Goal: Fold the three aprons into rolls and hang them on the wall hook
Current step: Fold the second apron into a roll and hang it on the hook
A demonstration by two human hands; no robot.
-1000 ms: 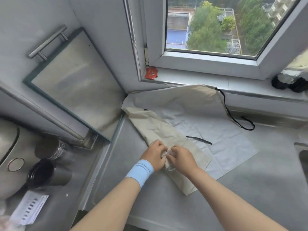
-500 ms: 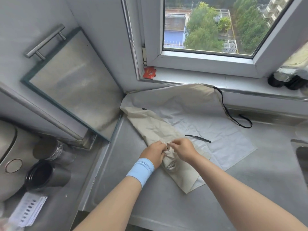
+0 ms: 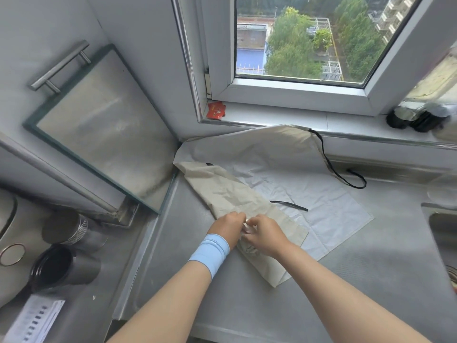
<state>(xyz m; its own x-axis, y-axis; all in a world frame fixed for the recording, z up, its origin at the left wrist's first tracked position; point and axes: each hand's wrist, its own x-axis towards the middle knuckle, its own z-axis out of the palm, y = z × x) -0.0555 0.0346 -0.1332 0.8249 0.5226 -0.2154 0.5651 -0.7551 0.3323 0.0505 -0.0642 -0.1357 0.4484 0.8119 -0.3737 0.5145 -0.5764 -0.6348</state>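
A beige apron, folded into a long strip, lies slantwise on the steel counter. Under it a pale grey-white apron is spread flat, its far edge lifted against the wall, with a black strap trailing right and a short black strap on top. My left hand, with a blue wristband, and my right hand meet over the strip's near part and pinch a pale tie or bunched fabric between their fingertips. No wall hook is in view.
A glass-fronted panel with a bar handle leans at the left. Two dark metal cups stand at lower left. A red packet and dark bottles sit on the windowsill. A sink edge shows at the right.
My two hands have shifted slightly away from me along the beige strip and kept working the pale tie between them; the aprons lie where they were.
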